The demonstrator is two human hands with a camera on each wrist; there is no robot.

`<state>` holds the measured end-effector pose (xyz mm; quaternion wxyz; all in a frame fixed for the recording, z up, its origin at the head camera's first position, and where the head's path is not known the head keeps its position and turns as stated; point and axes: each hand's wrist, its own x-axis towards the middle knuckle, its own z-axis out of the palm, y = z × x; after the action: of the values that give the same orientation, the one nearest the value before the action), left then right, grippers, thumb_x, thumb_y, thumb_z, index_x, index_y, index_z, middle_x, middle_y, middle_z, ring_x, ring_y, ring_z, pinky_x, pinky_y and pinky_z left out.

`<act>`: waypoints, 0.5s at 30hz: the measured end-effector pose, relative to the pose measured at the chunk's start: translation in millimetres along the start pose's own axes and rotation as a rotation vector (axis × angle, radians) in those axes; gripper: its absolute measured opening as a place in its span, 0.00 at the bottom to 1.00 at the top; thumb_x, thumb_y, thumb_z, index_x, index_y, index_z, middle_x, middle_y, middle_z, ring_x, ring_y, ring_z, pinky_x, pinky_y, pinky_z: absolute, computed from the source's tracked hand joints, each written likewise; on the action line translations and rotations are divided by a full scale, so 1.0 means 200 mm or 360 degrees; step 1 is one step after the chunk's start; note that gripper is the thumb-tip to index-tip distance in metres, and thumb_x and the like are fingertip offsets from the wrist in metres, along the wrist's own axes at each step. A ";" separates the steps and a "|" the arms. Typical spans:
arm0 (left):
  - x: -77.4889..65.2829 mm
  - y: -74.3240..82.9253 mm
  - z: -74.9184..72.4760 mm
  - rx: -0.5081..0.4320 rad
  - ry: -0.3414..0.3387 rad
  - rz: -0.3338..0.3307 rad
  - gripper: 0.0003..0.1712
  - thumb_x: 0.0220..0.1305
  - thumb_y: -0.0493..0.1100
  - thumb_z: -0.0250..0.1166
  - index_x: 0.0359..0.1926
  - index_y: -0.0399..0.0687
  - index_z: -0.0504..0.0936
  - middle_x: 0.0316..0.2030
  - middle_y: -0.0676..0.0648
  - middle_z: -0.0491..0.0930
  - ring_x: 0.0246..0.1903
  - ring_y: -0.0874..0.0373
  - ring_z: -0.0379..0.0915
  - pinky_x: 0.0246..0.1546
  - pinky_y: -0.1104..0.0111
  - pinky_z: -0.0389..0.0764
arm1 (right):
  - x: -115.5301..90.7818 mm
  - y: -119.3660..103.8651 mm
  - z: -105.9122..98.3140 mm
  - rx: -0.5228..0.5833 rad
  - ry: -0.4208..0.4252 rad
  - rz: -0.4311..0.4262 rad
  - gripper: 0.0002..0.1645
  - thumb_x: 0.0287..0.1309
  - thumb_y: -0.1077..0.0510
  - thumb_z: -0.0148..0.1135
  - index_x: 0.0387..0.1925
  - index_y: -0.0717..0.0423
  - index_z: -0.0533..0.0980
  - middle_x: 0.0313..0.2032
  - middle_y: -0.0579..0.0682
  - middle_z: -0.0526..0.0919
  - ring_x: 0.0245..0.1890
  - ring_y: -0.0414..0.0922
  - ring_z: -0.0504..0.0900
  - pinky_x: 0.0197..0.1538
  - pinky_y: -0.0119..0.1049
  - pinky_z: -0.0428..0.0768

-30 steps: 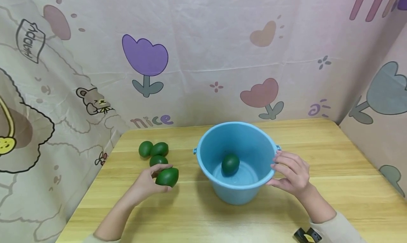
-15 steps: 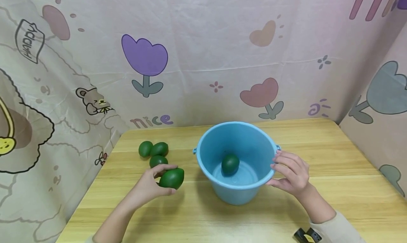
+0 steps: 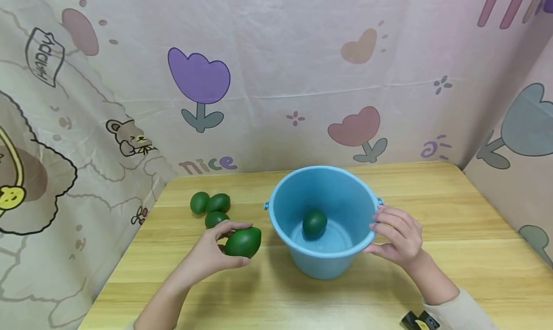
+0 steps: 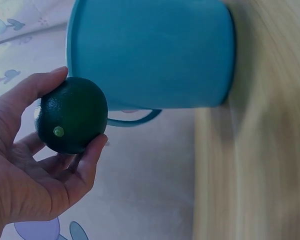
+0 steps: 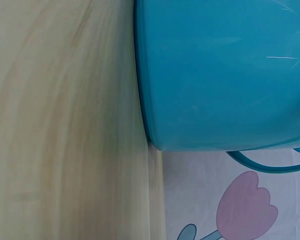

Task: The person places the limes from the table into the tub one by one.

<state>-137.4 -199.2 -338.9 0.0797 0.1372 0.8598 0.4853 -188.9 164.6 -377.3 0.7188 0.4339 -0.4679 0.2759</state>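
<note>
Between the thumb and fingers of my left hand [image 3: 207,257] is a dark green lime [image 3: 243,242], held above the table to the left of a blue bucket [image 3: 319,266]. Its small stem end shows in the left wrist view, where the hand [image 4: 37,175] is close to the bucket's wall [image 4: 155,55]. My right hand [image 3: 399,235] grips the bucket's right rim, fingers at the edge and thumb lower on the outside. One lime [image 3: 314,224] lies on the bucket's bottom. The right wrist view shows the bucket's side [image 5: 225,75] but not the hand.
Three more limes, a left one [image 3: 199,202], a right one [image 3: 219,202] and a nearer one [image 3: 216,219], lie together on the wooden table [image 3: 453,214]. A small black object [image 3: 420,320] lies by the right sleeve. Printed cloth [image 3: 276,70] hangs behind.
My left hand has moved to the right with the lime, closer to the bucket. The right hand and the bucket stay in place.
</note>
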 end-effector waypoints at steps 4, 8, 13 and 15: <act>0.00 0.03 0.01 -0.0001 0.0000 0.0052 0.35 0.42 0.43 0.77 0.56 0.56 0.77 0.53 0.48 0.75 0.45 0.49 0.71 0.40 0.62 0.79 | 0.00 0.00 -0.01 -0.0005 -0.0004 0.0004 0.30 0.51 0.39 0.65 0.17 0.62 0.73 0.18 0.56 0.77 0.23 0.50 0.76 0.49 0.34 0.80; 0.00 0.06 0.01 -0.0021 -0.0001 0.0093 0.35 0.44 0.43 0.77 0.57 0.53 0.76 0.52 0.47 0.74 0.45 0.49 0.72 0.40 0.63 0.80 | -0.01 0.00 -0.01 -0.0007 0.0000 0.0006 0.30 0.51 0.38 0.65 0.17 0.62 0.73 0.18 0.56 0.77 0.23 0.50 0.76 0.49 0.34 0.81; 0.01 0.11 0.00 -0.0016 -0.0007 0.0144 0.35 0.45 0.43 0.76 0.57 0.54 0.76 0.51 0.45 0.73 0.42 0.50 0.75 0.39 0.63 0.80 | 0.01 0.00 0.00 -0.0005 0.0006 0.0002 0.30 0.51 0.39 0.65 0.17 0.62 0.73 0.18 0.56 0.77 0.23 0.50 0.76 0.49 0.34 0.81; 0.00 0.13 -0.01 0.0015 -0.0009 0.0173 0.34 0.46 0.44 0.76 0.57 0.54 0.76 0.51 0.46 0.73 0.42 0.50 0.74 0.40 0.62 0.79 | 0.02 0.00 0.01 -0.0001 0.0012 -0.0005 0.30 0.52 0.39 0.65 0.17 0.63 0.73 0.18 0.56 0.76 0.23 0.49 0.76 0.49 0.34 0.81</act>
<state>-134.9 -188.7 -315.6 0.0550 0.1855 0.8531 0.4845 -188.1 162.8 -373.5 0.7212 0.4333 -0.4646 0.2763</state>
